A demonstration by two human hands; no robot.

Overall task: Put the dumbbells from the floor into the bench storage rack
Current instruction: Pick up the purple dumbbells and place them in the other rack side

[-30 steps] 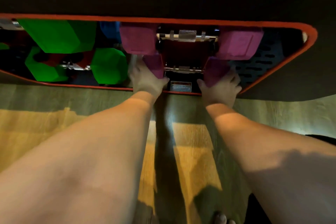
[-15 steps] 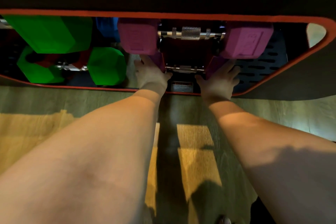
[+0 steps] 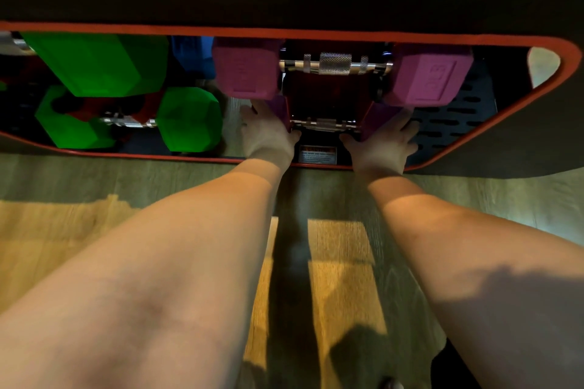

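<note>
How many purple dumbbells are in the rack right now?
2. The upper purple dumbbell sits on the higher level; the lower purple dumbbell sits beneath it, between the left hand and right hand. Others may be hidden.

Dumbbells lying in the bench storage rack [image 3: 316, 32]

2 pink dumbbells are lying sideways inside the red-rimmed rack: the upper pink dumbbell [image 3: 429, 74] above, the lower pink dumbbell [image 3: 325, 124] just under it. At the left, 2 green dumbbells [image 3: 189, 118] are sitting one above the other.
</note>
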